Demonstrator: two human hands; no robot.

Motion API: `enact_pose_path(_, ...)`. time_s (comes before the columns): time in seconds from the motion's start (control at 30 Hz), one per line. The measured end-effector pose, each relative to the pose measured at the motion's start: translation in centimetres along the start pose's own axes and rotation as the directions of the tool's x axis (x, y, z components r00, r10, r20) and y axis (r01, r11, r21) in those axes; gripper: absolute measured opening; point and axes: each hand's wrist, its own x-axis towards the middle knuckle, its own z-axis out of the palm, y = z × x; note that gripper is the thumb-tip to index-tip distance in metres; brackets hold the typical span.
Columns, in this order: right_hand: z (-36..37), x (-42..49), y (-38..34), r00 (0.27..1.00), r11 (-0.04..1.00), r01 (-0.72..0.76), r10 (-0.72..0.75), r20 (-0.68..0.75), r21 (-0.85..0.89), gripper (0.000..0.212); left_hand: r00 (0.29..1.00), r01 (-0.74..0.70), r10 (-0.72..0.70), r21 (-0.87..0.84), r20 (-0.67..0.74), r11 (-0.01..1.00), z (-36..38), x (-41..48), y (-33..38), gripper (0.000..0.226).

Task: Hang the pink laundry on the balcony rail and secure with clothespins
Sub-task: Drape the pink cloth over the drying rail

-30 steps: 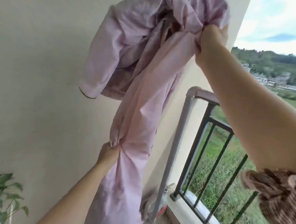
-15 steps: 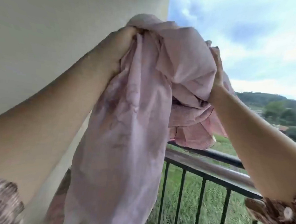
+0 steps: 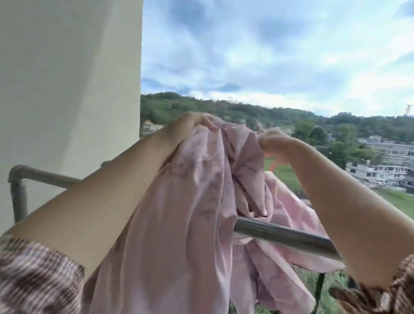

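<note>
The pink laundry [image 3: 192,219] is a large crumpled sheet of thin cloth. It hangs from both my hands above the grey metal balcony rail [image 3: 283,234]. My left hand [image 3: 193,125] grips its top edge at the left. My right hand [image 3: 273,142] pinches the top edge a little to the right. Part of the cloth falls over the far side of the rail, and the rest hangs on my side and hides the rail's middle. No clothespins are in view.
A cream wall [image 3: 60,75] stands close at the left, where the rail bends down into a corner post [image 3: 17,189]. Dark vertical railing bars [image 3: 315,306] run under the rail. Beyond lie grass, buildings and wooded hills.
Both hands have come down from above head height to just above the rail, and the cloth now drapes over it. The view has turned from the wall toward the open landscape.
</note>
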Motion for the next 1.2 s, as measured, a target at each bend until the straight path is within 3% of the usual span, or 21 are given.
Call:
enact_pose_path(0.07, 0.3, -2.2, 0.1, 0.979, 0.999, 0.036, -0.031, 0.200, -0.018, 0.029, 0.968, 0.207, -0.223, 0.140, 0.113, 0.968, 0.5, -0.5, -2.8, 0.045)
enact_pose_path(0.13, 1.3, -4.5, -0.3, 0.928, 0.995, 0.084, -0.060, 0.369, -0.049, 0.036, 0.933, 0.275, -0.332, 0.326, 0.137, 0.905, 1.0, -1.4, -3.9, 0.031)
enact_pose_path(0.2, 2.9, -6.6, -0.7, 0.871, 0.982, 0.156, -0.085, 0.483, -0.110, 0.039, 0.955, 0.277, -0.295, 0.422, -0.023, 0.863, 0.9, -2.9, -4.3, 0.019)
enact_pose_path(0.3, 5.0, -9.0, -1.2, 0.850, 0.962, 0.232, -0.129, 0.510, -0.143, 0.035, 0.972, 0.235, -0.206, 0.369, -0.116, 0.899, 0.2, -5.4, -5.2, 0.025)
enact_pose_path(0.4, 6.5, -11.0, -1.9, 0.883, 0.914, 0.359, -0.267, 0.386, -0.190, 0.028, 0.972, 0.110, 0.007, 0.479, -0.236, 0.871, -1.4, -8.8, -5.2, 0.022)
enact_pose_path(0.53, 8.9, -12.9, -2.5, 0.934, 0.898, 0.352, -0.319, 0.163, -0.263, 0.030, 0.918, 0.094, 0.167, 0.605, -0.360, 0.790, -3.8, -14.1, -6.5, 0.018)
enact_pose_path(0.6, 10.3, -13.6, -2.5, 0.941, 0.899, 0.330, -0.337, 0.025, -0.288, 0.031, 0.885, 0.091, 0.210, 0.598, -0.415, 0.796, -4.9, -16.2, -7.5, 0.019)
enact_pose_path(0.7, 12.2, -14.8, -2.2, 0.918, 0.908, 0.274, -0.345, -0.195, -0.317, 0.029, 0.830, 0.143, 0.174, 0.504, -0.530, 0.851, -6.4, -18.1, -9.5, 0.021)
enact_pose_path(0.83, 14.2, -16.9, -1.5, 0.852, 0.910, 0.189, -0.339, -0.400, -0.369, 0.028, 0.822, 0.269, -0.074, 0.271, -0.564, 0.924, -6.9, -19.2, -12.0, 0.038)
enact_pose_path(0.9, 15.2, -17.8, -0.8, 0.823, 0.915, 0.124, -0.311, -0.476, -0.385, 0.046, 0.848, 0.265, -0.131, 0.196, -0.513, 0.944, -6.5, -19.3, -12.5, 0.036)
enact_pose_path(1.03, 16.7, -19.9, 0.7, 0.665, 0.975, 0.013, -0.174, -0.726, -0.222, 0.073, 0.883, 0.226, -0.177, 0.063, -0.434, 0.972, -5.4, -19.4, -12.5, 0.025)
enact_pose_path(1.07, 17.0, -20.4, 1.1, 0.671, 0.988, -0.021, -0.099, -0.735, -0.153, 0.072, 0.888, 0.215, -0.171, 0.056, -0.426, 0.975, -5.1, -19.4, -12.5, 0.026)
enact_pose_path(1.13, 17.7, -20.9, 1.6, 0.752, 0.997, -0.072, 0.035, -0.658, -0.030, 0.060, 0.895, 0.182, -0.147, 0.044, -0.422, 0.982, -4.7, -19.3, -12.3, 0.025)
enact_pose_path(1.2, 17.3, -21.0, 1.5, 0.843, 1.000, 0.005, -0.003, -0.537, 0.003, 0.040, 0.894, 0.144, -0.146, -0.037, -0.425, 0.989, -4.8, -18.9, -11.7, 0.022)
